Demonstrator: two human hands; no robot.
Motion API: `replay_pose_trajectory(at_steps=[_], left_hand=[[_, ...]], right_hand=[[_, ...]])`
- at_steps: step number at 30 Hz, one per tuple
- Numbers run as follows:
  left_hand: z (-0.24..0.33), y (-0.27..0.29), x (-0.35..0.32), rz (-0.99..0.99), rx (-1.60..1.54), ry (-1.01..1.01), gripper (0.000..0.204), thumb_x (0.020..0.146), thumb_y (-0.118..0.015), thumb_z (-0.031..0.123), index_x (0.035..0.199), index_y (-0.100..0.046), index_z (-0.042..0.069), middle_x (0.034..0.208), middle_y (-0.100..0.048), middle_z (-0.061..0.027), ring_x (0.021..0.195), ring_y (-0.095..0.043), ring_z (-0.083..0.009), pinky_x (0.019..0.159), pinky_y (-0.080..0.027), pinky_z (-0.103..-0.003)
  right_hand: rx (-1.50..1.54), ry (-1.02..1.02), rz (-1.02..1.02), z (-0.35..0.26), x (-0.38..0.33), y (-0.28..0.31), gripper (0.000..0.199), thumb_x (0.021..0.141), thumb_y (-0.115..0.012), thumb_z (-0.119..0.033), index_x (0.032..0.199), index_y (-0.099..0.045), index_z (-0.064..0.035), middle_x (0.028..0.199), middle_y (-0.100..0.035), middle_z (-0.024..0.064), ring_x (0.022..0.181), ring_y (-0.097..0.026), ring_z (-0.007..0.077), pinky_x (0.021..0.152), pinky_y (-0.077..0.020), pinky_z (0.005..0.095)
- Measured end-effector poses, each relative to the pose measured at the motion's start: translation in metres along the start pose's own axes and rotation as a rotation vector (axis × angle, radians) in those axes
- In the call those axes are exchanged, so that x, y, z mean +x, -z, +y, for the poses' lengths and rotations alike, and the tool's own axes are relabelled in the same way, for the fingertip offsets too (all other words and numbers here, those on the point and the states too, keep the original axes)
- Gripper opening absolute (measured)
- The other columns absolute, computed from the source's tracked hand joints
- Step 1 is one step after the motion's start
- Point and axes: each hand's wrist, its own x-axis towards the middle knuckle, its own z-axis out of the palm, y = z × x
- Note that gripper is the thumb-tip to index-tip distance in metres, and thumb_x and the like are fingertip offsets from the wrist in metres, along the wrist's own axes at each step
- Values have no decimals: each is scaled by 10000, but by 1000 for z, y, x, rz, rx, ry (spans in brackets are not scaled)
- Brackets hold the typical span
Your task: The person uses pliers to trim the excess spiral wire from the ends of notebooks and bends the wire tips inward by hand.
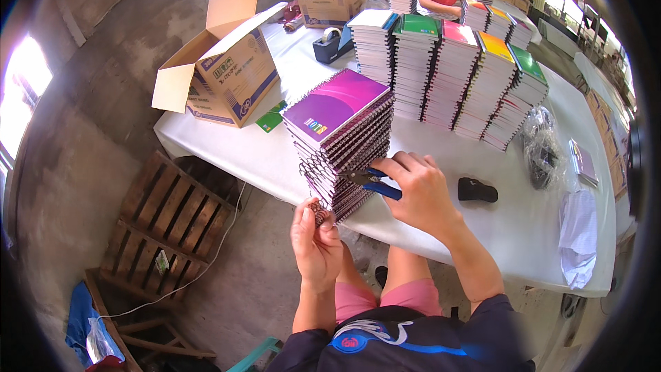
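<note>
In front of me on the table stands a tall stack of purple spiral notebooks (337,110), their coil spines toward me and loose coil ends sticking out at the near left corner. My right hand (428,189) is wrapped round blue-handled cutting pliers (383,189), with the jaws against the coils at the stack's near side. Below that corner, my left hand (318,244) is raised with its fingers closed on a dark reddish wire coil (319,214). Whether this coil still joins a notebook cannot be made out.
Several stacks of notebooks (416,62) stand behind. Open cardboard boxes (234,76) and a tape dispenser (333,45) lie beyond, left. At right are a black pouch-like object (478,191) and clear plastic wrap (544,148). A person (441,0) sits across the table. A wooden pallet (162,220) leans at left.
</note>
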Motion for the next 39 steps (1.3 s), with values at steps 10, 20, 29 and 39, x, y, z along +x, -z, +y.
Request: replay_pose_trajectory(at_steps=[10,20,29,39], left_hand=[[17,23,11,131,-578,444,51,834,-461,24,824,-492,-15,865,-519,-119,740,-470,-173,640,-432,-252],[17,-3,39,-97,1028,-433,255,874,-647,197,1028,-574,8,712,-507,29,559,-369,-31,471,-297,-173],[6,-18,46,-23,1277,-544,225,928,-586,199,906,-593,-24,781,-619,-23,667,-495,-35,578,-389,-167],[4,-24,42,16,1285,-583,234,939,-565,212,946,-605,-19,771,-607,-3,657,-474,-30,577,-374,-168]], right_hand=[[-29,-51,113,-12,-7,8,454,677,-734,-172,1111,-603,-156,981,-582,46,996,-542,240,879,-356,403],[-139,-53,96,-20,-2,10,468,696,-721,-187,1144,-589,-172,972,-572,55,974,-544,250,892,-356,423],[-111,-85,62,-24,4,8,401,706,-721,-253,1083,-629,-153,963,-599,27,952,-563,218,837,-373,420],[-153,-75,62,-23,3,8,404,701,-716,-259,1077,-626,-144,963,-594,38,949,-568,218,836,-376,440]])
